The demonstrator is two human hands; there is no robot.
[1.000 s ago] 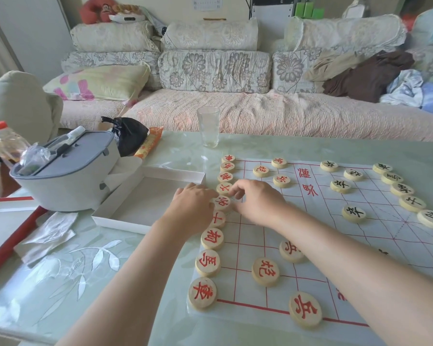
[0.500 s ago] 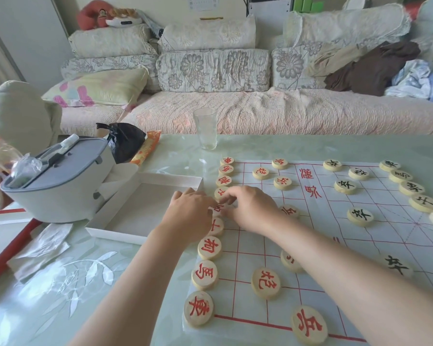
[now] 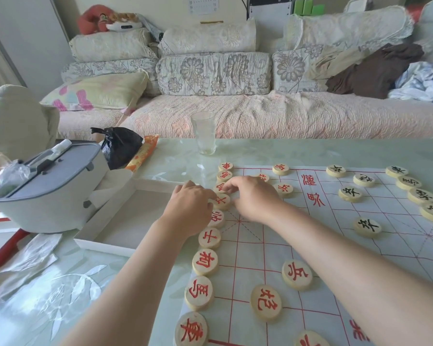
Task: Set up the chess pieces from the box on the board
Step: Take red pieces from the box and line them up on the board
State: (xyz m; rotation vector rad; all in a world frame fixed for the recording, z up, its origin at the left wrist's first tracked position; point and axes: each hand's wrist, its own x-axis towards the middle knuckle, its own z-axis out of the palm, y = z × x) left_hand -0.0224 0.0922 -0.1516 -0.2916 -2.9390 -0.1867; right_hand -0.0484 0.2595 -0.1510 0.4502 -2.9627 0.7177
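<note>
- Nine red discs (image 3: pixel 205 262) stand in one file down the left edge of the board (image 3: pixel 260 248). More red discs sit forward of the file, and black discs (image 3: pixel 367 227) stand at the far right side.
- Box (image 3: pixel 103 221), white, lies on the table (image 3: pixel 48 295) just left of the board. The part of its floor that shows is bare; the left arm hides the rest.
- Right hand (image 3: pixel 253 196): fingers curled, tips pinching the third disc (image 3: pixel 220 187) from the far end.
- Left hand (image 3: pixel 190 211): fingers bent over the fourth disc (image 3: pixel 222 202). The tips are hidden, so I cannot tell whether they grip or merely touch.
- Step, as judged: squaring up the file. Slide each disc flat onto its line crossing, steady its neighbour with the other hand, and keep the gaps even. Hold the forearms clear of the near discs so a wrist does not drag them.
</note>
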